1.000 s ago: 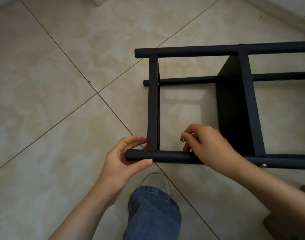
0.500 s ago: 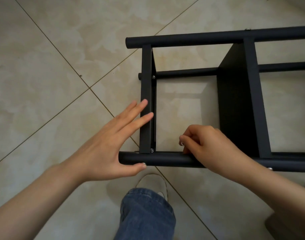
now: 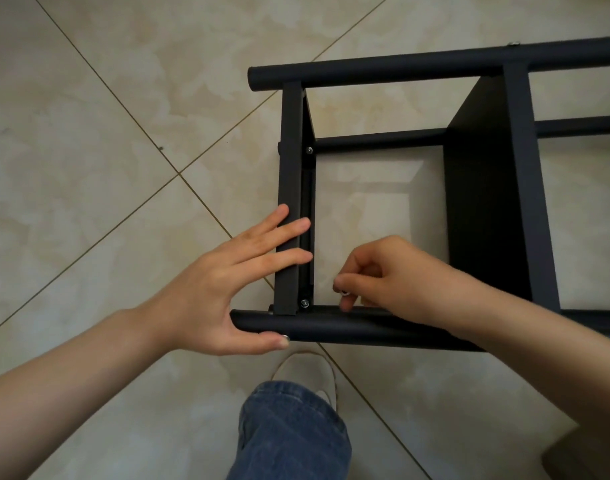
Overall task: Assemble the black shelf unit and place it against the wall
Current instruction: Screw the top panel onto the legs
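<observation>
Glossy marbled tile floor — matte black shelf unit, round tubes; left hand straight-fingered on flat crossbar; right hand pinching small silver fastener.

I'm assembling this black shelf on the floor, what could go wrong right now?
The small silver fastener pinched in your right hand could drop and roll across the tile floor. Your left hand only braces the shelf unit with flat fingers, so it might shift as you tighten.

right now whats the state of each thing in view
shelf unit, on its side on the floor
left hand, fingers straight on the end crossbar, thumb against the near pole
right hand, pinching a small silver fastener above the near pole
corner screw, driven in
</observation>
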A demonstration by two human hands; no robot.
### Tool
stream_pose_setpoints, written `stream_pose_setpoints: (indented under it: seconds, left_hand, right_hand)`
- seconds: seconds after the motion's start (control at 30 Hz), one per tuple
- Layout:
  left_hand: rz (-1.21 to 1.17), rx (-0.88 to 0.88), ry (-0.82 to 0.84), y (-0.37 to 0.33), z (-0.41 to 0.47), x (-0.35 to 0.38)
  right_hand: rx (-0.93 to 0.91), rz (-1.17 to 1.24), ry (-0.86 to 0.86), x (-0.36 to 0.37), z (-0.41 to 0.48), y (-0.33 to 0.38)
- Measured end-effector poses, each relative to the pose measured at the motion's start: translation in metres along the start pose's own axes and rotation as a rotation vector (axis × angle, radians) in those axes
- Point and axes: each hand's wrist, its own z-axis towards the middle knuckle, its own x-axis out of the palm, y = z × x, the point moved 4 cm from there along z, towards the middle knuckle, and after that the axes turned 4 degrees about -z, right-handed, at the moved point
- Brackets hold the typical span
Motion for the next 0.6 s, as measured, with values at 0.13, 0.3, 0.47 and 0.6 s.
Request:
stream_pose_setpoints:
  seconds: [0.13,0.3,0.47,0.6]
  left_hand:
    - [-0.027,-0.009,-0.011,0.000,0.001,0.000]
    - [-0.030,-0.022,-0.006,0.000,0.000,0.002]
    - [-0.025,-0.023,-0.007,0.000,0.001,0.003]
    - [-0.020,-0.027,-0.004,-0.001,0.001,0.003]
  right_hand:
    - [-0.025,0.051,0.130,0.001,0.020,0.013]
    - [-0.001,0.160,0.229,0.014,0.035,0.016]
    - [0.015,0.210,0.302,0.028,0.035,0.013]
    - [0.011,0.235,0.320,0.027,0.036,0.013]
